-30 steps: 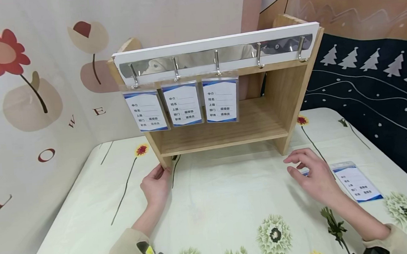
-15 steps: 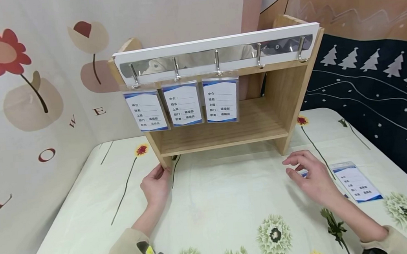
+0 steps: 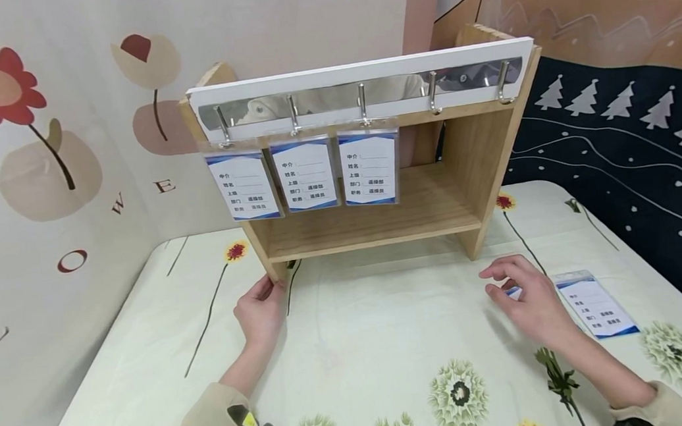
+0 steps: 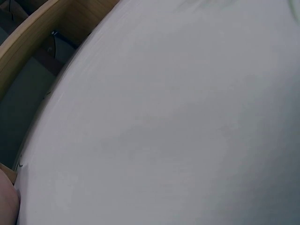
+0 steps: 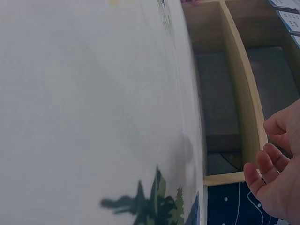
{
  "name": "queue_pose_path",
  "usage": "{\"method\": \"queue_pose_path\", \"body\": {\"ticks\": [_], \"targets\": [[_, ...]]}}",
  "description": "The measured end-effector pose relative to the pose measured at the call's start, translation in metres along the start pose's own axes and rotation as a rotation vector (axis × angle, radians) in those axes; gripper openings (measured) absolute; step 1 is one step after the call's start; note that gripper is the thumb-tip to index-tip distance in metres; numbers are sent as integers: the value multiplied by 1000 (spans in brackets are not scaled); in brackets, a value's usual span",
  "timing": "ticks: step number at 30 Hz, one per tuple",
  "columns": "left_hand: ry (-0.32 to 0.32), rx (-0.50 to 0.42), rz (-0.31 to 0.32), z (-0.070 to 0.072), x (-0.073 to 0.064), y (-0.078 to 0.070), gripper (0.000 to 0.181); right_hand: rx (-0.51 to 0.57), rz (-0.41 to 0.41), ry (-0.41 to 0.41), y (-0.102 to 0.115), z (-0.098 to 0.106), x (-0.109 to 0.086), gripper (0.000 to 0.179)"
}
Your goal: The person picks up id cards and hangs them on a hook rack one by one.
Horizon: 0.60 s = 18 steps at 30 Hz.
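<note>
A wooden shelf [image 3: 372, 230] stands on the table, with a white hook rail [image 3: 362, 86] across its top front. Three badge holders hang side by side from the left hooks, the rightmost badge holder [image 3: 370, 168] on the middle hook. My left hand [image 3: 260, 314] grips the foot of the shelf's left side panel between thumb and fingers. Over the table to the right, my right hand [image 3: 528, 302] hovers with loosely bent fingers and nothing in them. Beyond it lies a badge holder [image 3: 598, 307]; a blue corner of another shows behind the right fingers, mostly hidden.
Two hooks at the right of the rail carry nothing, one being the rightmost hook [image 3: 504, 83]. A flower-printed cloth [image 3: 372, 323] covers the table. Printed curtains hang behind and at the left [image 3: 91, 125], and a dark tree-patterned cloth [image 3: 615, 147] hangs at the right.
My right hand has shifted very slightly and stays over the table. My left hand keeps its grip on the shelf foot. The badge holders have not moved; the head view has drifted a little.
</note>
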<state>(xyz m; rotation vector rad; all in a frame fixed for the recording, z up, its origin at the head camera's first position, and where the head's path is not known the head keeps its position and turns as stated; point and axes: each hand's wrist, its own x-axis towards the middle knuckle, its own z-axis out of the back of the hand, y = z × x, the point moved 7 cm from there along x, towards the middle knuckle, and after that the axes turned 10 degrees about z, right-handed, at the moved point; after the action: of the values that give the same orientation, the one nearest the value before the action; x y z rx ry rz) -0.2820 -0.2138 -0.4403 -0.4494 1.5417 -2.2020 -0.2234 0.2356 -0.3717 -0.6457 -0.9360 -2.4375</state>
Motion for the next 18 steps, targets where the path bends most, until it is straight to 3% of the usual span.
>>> {"method": "queue_pose_path", "body": {"ticks": [18], "targets": [[-3, 2, -14, 0, -1, -1, 36, -37, -79, 47, -34, 12, -9, 19]]}}
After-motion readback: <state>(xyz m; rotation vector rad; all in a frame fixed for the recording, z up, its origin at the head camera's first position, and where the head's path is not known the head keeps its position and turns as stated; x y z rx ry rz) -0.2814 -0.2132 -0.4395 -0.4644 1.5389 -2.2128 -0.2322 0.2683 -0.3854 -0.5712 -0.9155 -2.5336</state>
